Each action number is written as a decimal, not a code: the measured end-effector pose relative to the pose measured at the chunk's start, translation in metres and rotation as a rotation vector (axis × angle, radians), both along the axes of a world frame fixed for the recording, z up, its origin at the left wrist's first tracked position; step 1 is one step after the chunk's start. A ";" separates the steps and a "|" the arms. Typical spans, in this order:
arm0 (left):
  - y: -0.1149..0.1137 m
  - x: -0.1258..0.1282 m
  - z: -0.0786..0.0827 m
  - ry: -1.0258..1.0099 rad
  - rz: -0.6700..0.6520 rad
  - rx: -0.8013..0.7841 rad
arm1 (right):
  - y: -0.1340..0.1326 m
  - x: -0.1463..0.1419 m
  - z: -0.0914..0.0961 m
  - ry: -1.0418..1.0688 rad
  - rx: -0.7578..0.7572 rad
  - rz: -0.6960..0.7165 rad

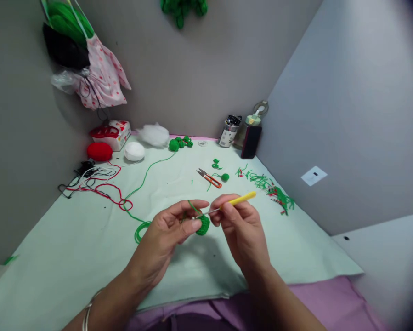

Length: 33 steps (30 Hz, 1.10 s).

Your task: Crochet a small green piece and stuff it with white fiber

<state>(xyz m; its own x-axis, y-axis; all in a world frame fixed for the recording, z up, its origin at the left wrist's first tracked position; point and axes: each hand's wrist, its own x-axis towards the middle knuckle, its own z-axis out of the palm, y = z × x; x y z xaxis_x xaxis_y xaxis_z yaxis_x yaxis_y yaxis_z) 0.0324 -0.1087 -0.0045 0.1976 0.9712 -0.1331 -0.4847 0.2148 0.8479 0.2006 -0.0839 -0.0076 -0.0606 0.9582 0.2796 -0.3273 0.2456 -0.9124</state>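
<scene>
Grey walls (209, 82) meet in a corner behind a table spread with a pale green cloth (89, 248). Near its front edge, the person's two hands meet over a small green crocheted piece (202, 226), held just above the cloth. The left hand (170, 225) pinches it between thumb and fingers, its index finger stretched toward the right hand, a strand of green yarn (193, 208) rising beside that finger. The right hand (242, 223) grips a crochet hook (242, 198) by its yellow handle, which slants up to the right; the metal tip reaches the piece's upper edge, though whether it passes through a stitch cannot be told. Beyond the hands lie orange-handled snips (209, 178), blades pointing away to the left, with a little green ball (224, 177) just beside them. Green and red yarn scraps (280, 195) trail along the right side. Toward the back left, a red yarn ball (99, 151) sits near a white yarn ball (134, 151).
</scene>
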 end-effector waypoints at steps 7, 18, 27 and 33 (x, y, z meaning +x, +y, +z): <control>0.040 -0.008 0.009 0.069 0.090 0.160 | 0.045 -0.016 0.009 -0.070 -0.083 0.142; 0.084 -0.028 -0.057 -0.002 0.123 -0.043 | 0.093 -0.046 -0.064 -0.123 -0.229 0.272; 0.081 -0.060 -0.027 -0.177 0.261 -0.011 | 0.075 -0.037 -0.050 -0.379 -0.084 0.674; 0.080 -0.059 -0.026 -0.190 0.236 -0.043 | 0.080 -0.039 -0.057 -0.685 0.213 0.268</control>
